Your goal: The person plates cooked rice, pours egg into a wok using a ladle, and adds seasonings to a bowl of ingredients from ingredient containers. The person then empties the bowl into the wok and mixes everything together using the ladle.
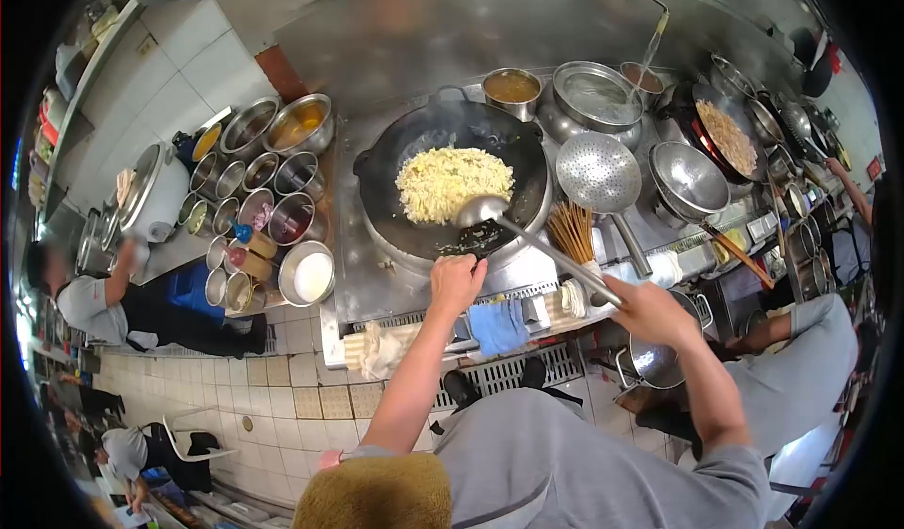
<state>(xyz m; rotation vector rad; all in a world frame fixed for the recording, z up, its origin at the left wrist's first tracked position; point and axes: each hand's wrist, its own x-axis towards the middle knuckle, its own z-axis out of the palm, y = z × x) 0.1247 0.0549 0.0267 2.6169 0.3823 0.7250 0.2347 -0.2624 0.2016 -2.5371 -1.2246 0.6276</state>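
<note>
A large black wok [386,199] stands on the range, with a mound of yellow and white fried rice [452,182] in it. My left hand [458,282] is closed at the wok's near rim; the exact part under its fingers is hidden. In my right hand [652,310] is the long handle of a steel ladle [482,211]. The ladle's bowl touches the near right edge of the rice. Dark greenish bits [478,238] stick to the wok wall just below the bowl. Faint steam rises behind the rice.
Right of the wok are a perforated strainer [598,171], a bamboo brush [571,231] and a metal colander [690,179]. Water runs from a tap [650,1] into a pot. Seasoning bowls [299,173] crowd the left. A blue cloth [498,325] hangs in front. A co-worker [791,378] stands at right.
</note>
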